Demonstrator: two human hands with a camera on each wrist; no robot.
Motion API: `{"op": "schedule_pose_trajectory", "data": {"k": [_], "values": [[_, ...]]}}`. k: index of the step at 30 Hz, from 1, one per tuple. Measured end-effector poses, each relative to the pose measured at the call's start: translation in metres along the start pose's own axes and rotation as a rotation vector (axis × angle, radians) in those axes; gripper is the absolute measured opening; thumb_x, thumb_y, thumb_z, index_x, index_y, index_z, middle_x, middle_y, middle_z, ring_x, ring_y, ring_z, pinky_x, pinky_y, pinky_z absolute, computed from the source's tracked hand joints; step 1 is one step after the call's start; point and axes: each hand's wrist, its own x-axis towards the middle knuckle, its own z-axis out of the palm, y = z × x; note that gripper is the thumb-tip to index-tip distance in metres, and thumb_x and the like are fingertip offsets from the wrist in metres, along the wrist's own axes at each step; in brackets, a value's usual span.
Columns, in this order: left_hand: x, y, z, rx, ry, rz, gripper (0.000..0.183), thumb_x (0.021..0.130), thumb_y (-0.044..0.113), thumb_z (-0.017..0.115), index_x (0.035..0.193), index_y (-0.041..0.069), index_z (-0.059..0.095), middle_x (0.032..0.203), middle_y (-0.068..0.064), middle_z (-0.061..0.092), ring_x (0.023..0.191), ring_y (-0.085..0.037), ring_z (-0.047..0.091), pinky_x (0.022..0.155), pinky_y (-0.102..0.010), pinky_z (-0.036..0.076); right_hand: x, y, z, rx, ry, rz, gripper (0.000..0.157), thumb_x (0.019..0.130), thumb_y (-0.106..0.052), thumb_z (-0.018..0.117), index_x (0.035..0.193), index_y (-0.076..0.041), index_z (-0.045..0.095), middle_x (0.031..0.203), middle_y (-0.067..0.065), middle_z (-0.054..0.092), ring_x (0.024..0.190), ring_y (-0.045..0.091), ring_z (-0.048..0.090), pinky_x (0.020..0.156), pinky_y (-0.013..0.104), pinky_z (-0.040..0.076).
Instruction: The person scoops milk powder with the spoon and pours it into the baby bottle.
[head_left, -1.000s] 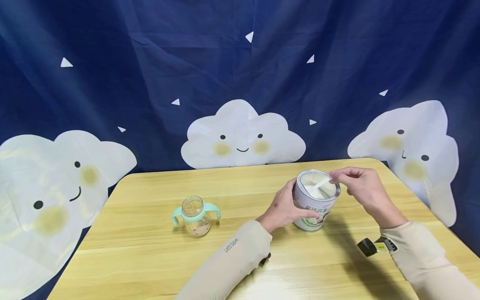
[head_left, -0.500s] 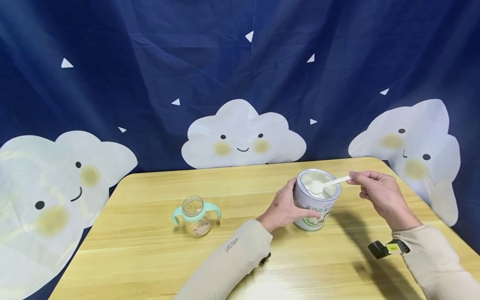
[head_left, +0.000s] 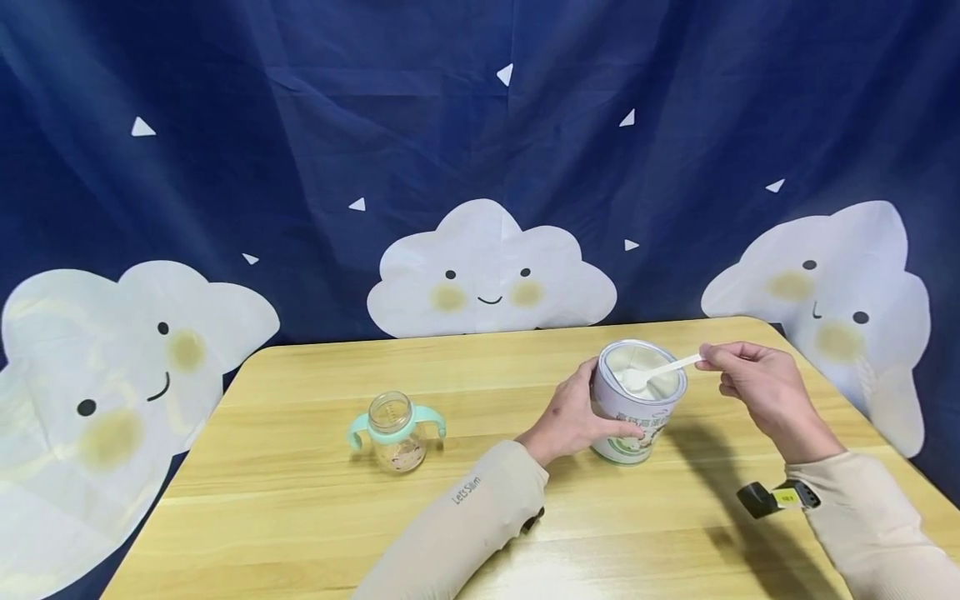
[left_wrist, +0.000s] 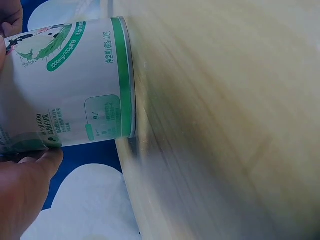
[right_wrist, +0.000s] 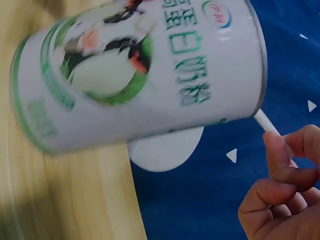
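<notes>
A white milk powder can (head_left: pixel 660 408) with a green base band stands on the right part of the table, its top uncovered and pale inside. My left hand (head_left: pixel 572 417) grips it from the left side, thumb across the front. My right hand (head_left: pixel 761 387), right of the can, pinches the end of a white scoop (head_left: pixel 677 363) between thumb and fingers. The scoop's bowl is inside the can mouth, with white powder about it. In the right wrist view the can (right_wrist: pixel 150 75) hides most of the scoop; only its handle (right_wrist: pixel 266 122) shows.
A clear baby bottle (head_left: pixel 401 454) with mint green handles stands uncapped on the left half of the wooden table (head_left: pixel 300 517). Behind the table's far edge hangs a dark blue curtain (head_left: pixel 420 125) with white clouds.
My right hand has moved right and drawn the scoop toward the can's right rim, so more handle shows. Over the last half second it barely moves. The left hand keeps its grip.
</notes>
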Motion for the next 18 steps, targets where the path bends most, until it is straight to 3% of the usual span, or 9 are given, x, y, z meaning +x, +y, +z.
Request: {"op": "schedule_pose_trajectory", "data": {"k": [18], "values": [[-0.001,-0.0002,-0.0017,0.042,-0.013,0.041,0.102,0.067,0.032,0.095,0.151,0.017,0.038,0.134,0.01,0.055,0.12,-0.004,0.052,0.103,-0.025,0.045,0.0019,-0.002,0.0,0.098,-0.04,-0.006,0.02,0.093,-0.01,0.072,0.074,-0.014,0.075,0.072,-0.007,0.072,0.058,0.001,0.049,0.054,0.014,0.048]]}}
